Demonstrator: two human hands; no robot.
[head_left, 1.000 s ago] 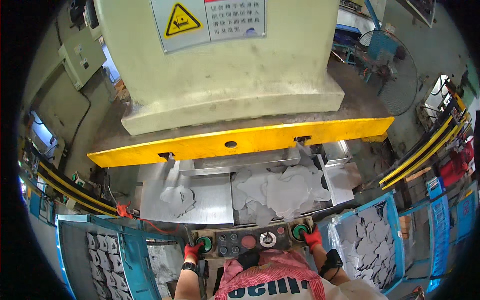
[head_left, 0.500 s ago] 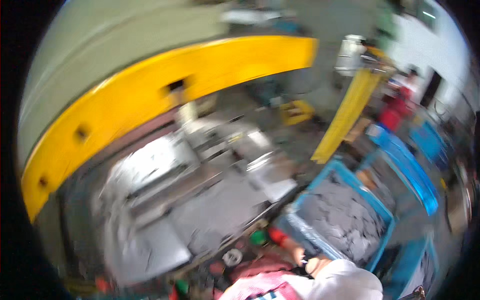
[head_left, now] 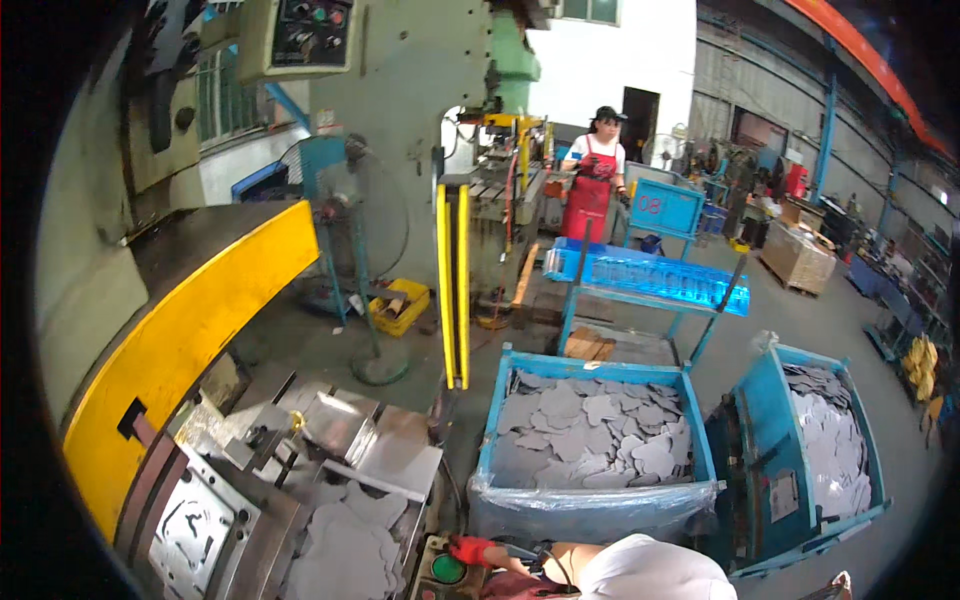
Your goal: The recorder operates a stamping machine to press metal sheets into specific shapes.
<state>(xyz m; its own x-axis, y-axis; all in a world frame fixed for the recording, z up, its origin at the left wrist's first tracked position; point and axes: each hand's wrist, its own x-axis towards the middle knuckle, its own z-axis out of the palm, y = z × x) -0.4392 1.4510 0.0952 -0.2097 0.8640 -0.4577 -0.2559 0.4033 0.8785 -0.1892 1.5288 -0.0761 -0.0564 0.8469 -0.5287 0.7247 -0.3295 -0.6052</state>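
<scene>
My right hand (head_left: 473,550), in a red glove, is at the bottom of the view beside a round green push button (head_left: 447,569) on a control box. The bare forearm and white sleeve (head_left: 650,572) come in from the lower right. The fingers are too small and bunched to read, and whether they touch the button I cannot tell. My left hand is out of view. Left of the box, flat grey metal pieces (head_left: 345,550) lie piled on the press bed beside a metal die plate (head_left: 190,530).
A yellow press beam (head_left: 200,350) curves along the left. A yellow upright guard (head_left: 454,290) stands ahead. Blue bins (head_left: 488,455) (head_left: 790,470) of grey cut pieces stand to the right. Behind them is a rack (head_left: 650,280) with blue film; farther back stands a person in a red apron (head_left: 592,190).
The view has swung to the right and lifted, and is sharper now. The bins, rack and far person show more fully. My right glove stays beside the green button.
</scene>
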